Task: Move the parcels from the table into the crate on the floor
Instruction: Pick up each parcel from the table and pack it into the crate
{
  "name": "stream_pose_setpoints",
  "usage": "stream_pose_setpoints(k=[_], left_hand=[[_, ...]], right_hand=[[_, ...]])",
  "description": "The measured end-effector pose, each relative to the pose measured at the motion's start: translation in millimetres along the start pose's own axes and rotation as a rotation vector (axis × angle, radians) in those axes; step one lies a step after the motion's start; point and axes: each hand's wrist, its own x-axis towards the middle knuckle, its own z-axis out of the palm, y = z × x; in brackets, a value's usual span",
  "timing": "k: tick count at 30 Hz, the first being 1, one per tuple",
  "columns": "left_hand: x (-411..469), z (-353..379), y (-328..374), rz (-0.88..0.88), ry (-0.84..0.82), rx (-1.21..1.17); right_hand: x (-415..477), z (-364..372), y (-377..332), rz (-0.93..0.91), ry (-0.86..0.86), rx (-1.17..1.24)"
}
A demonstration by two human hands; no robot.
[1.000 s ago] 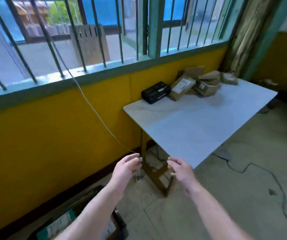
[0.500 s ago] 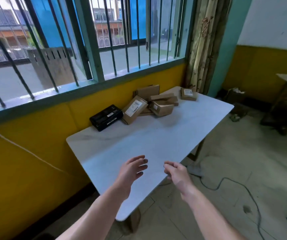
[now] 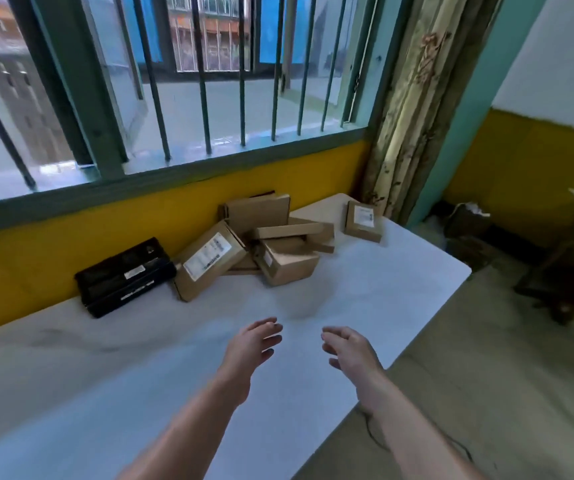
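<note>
A black box (image 3: 124,277) is set far left on the table (image 3: 71,375); brown parcels (image 3: 261,244) are piled just right of it, a lone parcel (image 3: 363,221) farther right by the curtain (image 3: 413,116). Nearer, the left hand (image 3: 252,344) and right hand (image 3: 348,346) are held open, empty.

Both bare forearms enter from the bottom edge and reach up toward frame center. Left hand (image 3: 251,348) sits just left of center, fingers loosely extended and slightly spread, palm turned inward, holding nothing. Right hand (image 3: 349,349) just right of center at the same height, fingers relaxed, slightly curled, empty. The hands are near each other, not touching.
</note>
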Motion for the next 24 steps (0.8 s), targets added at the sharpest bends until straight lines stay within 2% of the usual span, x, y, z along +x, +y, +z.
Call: stream_pose_setpoints(k=[5,12,18,24], left_hand=[[67,30,27,-0.003,0.083,0.010],[144,63,39,0.051,0.346,0.091],[191,96,53,-0.002,0.566,0.110],[224,116,55,-0.074,0.611,0.094]], right_hand=[[80,-22,-21,0.050,-0.056,-0.022],[204,-25,-44,0.056,-0.211,-0.077],[297,-24,-70,0.048,-0.308,-0.095],[348,-21,-85,0.103,-0.483,-0.185]])
